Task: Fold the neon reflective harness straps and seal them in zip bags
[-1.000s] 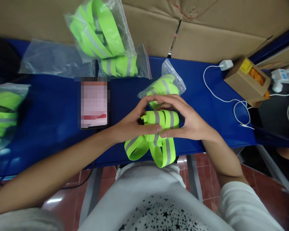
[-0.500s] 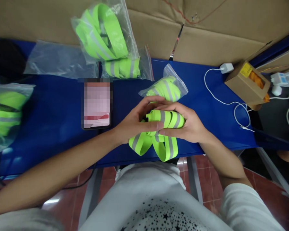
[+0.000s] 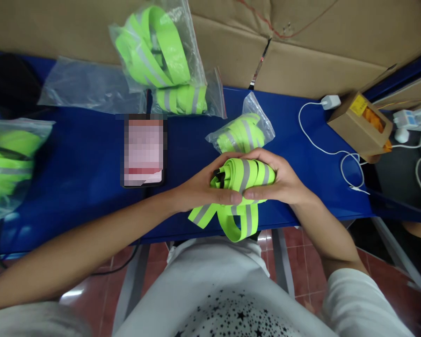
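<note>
Both my hands are wrapped round a partly rolled neon-yellow reflective strap [image 3: 250, 175] with a grey stripe. My left hand [image 3: 210, 185] grips the roll's left end, its thumb lying across the front, near a black buckle-like piece [image 3: 219, 178]. My right hand [image 3: 278, 180] closes round the right end, thumb pointing inward. Loose loops of the strap [image 3: 239, 227] hang below, over the table's front edge. Just beyond my fingers lies a clear zip bag [image 3: 245, 131] with a similar strap inside. My fingers behind the roll are partly hidden.
On the blue table [image 3: 182, 154] lie a phone [image 3: 143, 152] with a blurred screen, a flat clear bag [image 3: 91, 86] and more bagged straps [image 3: 182, 99] at the back. Another bagged strap [image 3: 9, 161] is at the left. A cardboard box [image 3: 359, 124] and white cable [image 3: 315, 140] are right.
The strap roll looks fuller and has turned in my hands, showing the black piece at its left end. The hanging left loop has flattened and drawn upward. My hands have shifted slightly right.
</note>
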`<state>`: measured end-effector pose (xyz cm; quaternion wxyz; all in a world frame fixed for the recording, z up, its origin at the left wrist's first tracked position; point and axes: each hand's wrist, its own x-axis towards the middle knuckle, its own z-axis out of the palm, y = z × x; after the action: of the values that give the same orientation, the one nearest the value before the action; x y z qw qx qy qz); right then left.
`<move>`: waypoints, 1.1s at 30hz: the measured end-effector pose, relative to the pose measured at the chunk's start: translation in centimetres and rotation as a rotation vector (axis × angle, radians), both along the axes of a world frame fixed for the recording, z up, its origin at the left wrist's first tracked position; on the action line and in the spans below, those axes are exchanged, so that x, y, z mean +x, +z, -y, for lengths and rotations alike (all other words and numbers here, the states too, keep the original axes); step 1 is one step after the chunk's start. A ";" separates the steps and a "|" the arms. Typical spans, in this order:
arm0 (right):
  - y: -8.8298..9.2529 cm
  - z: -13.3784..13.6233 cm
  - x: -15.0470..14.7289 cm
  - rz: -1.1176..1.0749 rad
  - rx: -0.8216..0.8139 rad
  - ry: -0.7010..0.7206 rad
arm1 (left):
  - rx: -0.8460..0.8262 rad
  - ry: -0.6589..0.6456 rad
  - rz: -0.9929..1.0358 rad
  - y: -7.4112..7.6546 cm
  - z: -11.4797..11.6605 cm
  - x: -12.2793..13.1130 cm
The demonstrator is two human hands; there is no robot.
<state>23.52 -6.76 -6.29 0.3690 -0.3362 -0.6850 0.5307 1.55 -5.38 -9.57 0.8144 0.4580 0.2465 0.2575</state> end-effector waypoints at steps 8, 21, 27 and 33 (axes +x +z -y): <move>-0.9 0.0 -0.4 0.070 0.184 0.052 | 0.036 0.014 0.017 -0.4 -0.3 0.2; -0.4 0.6 -0.3 0.057 0.157 -0.153 | -0.235 -0.038 0.133 -0.1 -0.1 -0.1; -0.9 0.6 -0.3 -0.028 -0.111 -0.203 | -0.268 -0.144 0.117 -0.2 0.2 0.1; -1.3 0.4 -0.3 -0.135 -0.261 -0.142 | -0.296 -0.175 0.153 -0.5 0.5 0.1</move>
<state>23.20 -7.14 -7.58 0.4038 -0.3922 -0.5587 0.6091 1.66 -5.83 -10.07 0.9085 0.3322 0.1782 0.1805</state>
